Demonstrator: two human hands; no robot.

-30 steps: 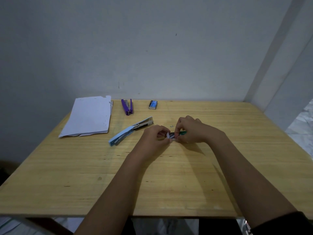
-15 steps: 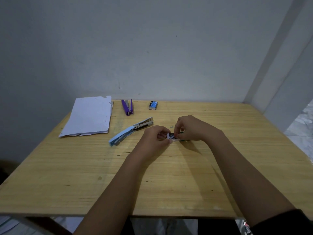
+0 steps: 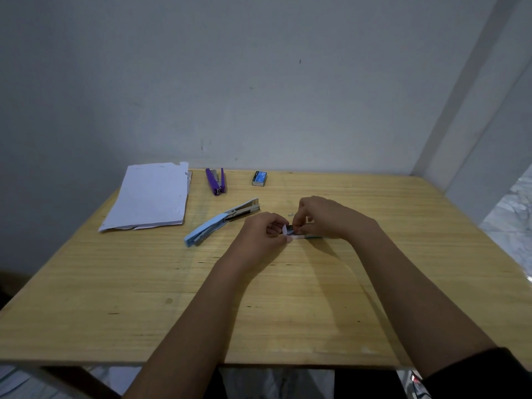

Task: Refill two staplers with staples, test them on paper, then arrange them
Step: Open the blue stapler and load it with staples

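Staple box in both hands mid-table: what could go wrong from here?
1. Both hands, left and right, pick at the small staple box with its flap open; a slip could spill staples over the table.
2. The light blue stapler lies opened right beside the left hand; a stray knuckle may nudge it.
3. The hands hide most of the box, so its contents cannot be checked.

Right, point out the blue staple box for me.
In the head view the blue staple box sits on the table at its far edge near the wall, just right of the purple stapler, beyond both hands.
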